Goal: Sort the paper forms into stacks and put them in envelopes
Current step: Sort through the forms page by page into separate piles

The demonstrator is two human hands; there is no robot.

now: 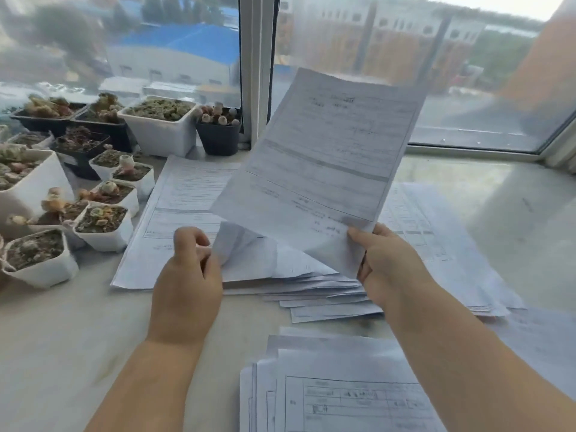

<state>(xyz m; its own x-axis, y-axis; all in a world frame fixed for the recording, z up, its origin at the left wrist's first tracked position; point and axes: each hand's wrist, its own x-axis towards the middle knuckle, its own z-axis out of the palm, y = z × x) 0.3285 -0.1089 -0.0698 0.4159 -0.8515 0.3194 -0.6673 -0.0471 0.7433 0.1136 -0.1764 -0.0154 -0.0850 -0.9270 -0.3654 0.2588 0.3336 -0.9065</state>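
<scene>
Lifted form (324, 151) in right hand (383, 263), long axis tilted up-right

Upper-floor office windowsill (467, 182), succulent pots (162, 126), paper forms (187, 194)

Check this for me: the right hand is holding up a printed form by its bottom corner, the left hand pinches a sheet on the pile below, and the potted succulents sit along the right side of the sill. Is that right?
One thing is wrong. The head view shows the potted succulents along the left side of the sill, not the right. The rest holds: the right hand holds up the printed form by its bottom corner, and the left hand pinches a sheet on the pile below.
</scene>
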